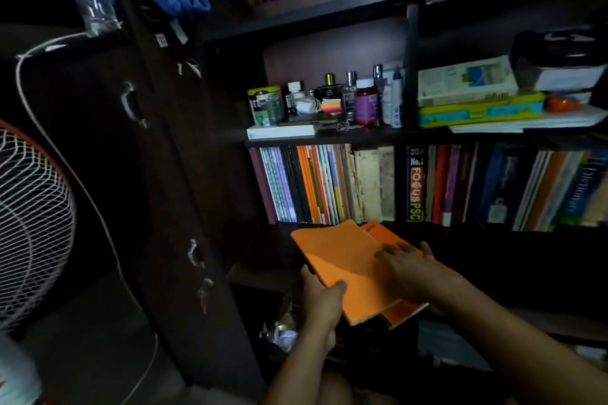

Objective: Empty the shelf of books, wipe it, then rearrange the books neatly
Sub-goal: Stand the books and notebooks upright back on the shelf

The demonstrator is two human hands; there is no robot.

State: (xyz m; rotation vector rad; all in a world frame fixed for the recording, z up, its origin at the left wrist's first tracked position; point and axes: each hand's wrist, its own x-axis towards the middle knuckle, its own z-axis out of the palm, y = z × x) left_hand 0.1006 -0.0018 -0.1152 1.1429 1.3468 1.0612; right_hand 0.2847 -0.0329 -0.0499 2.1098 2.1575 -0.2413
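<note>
holding a small stack of orange books (348, 270) just below and in front of the packed book shelf (329, 184); left hand (320, 299) gripping the stack's near left edge, thumb curled over the top cover; right hand (414, 268) lying flat on top, fingers spread and relaxed; probably emptying, barely begun, though possibly restocking; next, setting the stack aside, then reaching for more spines

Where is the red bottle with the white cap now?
In the head view, the red bottle stands on the upper shelf, among perfume bottles, right of centre.
</note>
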